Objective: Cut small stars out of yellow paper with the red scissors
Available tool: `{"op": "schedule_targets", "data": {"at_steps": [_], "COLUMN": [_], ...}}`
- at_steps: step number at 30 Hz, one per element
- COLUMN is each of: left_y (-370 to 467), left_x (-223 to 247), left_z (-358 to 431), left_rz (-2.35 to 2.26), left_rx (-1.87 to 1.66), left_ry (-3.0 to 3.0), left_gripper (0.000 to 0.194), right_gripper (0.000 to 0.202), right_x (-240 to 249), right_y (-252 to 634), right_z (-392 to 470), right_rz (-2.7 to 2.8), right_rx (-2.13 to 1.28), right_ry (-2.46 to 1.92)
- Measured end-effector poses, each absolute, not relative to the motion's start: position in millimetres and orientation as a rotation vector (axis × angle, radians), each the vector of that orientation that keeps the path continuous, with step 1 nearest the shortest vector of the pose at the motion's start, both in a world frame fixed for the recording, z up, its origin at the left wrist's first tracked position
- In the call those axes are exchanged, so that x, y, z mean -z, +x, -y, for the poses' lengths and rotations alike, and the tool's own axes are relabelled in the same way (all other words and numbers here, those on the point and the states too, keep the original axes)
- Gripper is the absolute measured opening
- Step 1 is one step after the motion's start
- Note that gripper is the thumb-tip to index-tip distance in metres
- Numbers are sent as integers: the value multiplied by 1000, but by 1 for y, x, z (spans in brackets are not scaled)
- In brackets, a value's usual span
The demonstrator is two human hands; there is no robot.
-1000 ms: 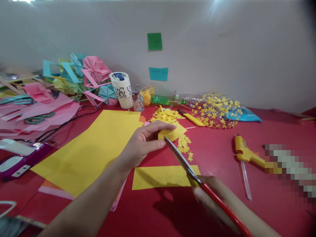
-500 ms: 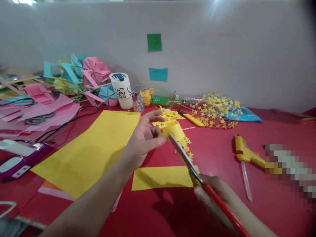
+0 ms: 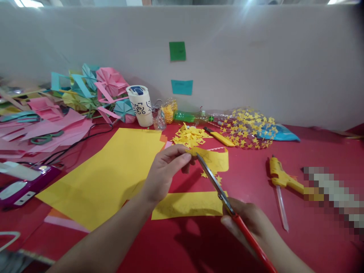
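My left hand (image 3: 167, 170) pinches one end of a curled yellow paper strip (image 3: 217, 160) that bears drawn outlines. In my right hand (image 3: 244, 220) is a pair of scissors (image 3: 212, 176) with red handles, its blade tips at the pinched end of the strip. Below the strip lie a few cut yellow stars (image 3: 218, 179). A second yellow paper strip (image 3: 187, 205), faintly marked, rests flat on the red table between my forearms. Beyond my left hand is a heap of yellow paper scraps (image 3: 190, 135).
Large yellow sheets (image 3: 113, 170) spread at left, near a purple power strip (image 3: 28, 185). At right lies a yellow glue gun (image 3: 280, 172). Further back are a utility knife (image 3: 223, 138), a star-covered clear plastic piece (image 3: 247, 127), a white tumbler (image 3: 140, 108) and folded paper flowers (image 3: 110, 81).
My left hand has lowered slightly and its spread fingers have closed on the paper strip. The strip has swung out to the right. The scissors stay near its end.
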State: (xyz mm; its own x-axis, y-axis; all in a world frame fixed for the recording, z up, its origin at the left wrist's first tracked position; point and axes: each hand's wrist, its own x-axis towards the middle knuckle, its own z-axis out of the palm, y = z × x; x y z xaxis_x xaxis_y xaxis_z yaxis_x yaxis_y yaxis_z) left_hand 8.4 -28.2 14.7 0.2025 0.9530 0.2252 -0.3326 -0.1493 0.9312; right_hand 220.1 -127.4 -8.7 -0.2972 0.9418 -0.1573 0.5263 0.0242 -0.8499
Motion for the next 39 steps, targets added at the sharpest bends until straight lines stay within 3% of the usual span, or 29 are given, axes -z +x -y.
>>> {"op": "schedule_targets", "data": {"at_steps": [21, 39], "left_y": [5, 1], "left_x": [-19, -20], "left_z": [28, 25], "left_rz": [-710, -772], "left_rx": [-1228, -1171], "left_ry": [1287, 1394], "left_gripper": [15, 19], "right_gripper": [54, 62], "right_x": [-8, -9], "right_y": [220, 215], "right_z": [126, 129], "right_rz": [1775, 1664], "right_rx": [-1484, -1474], "right_ry": [-1454, -1546]}}
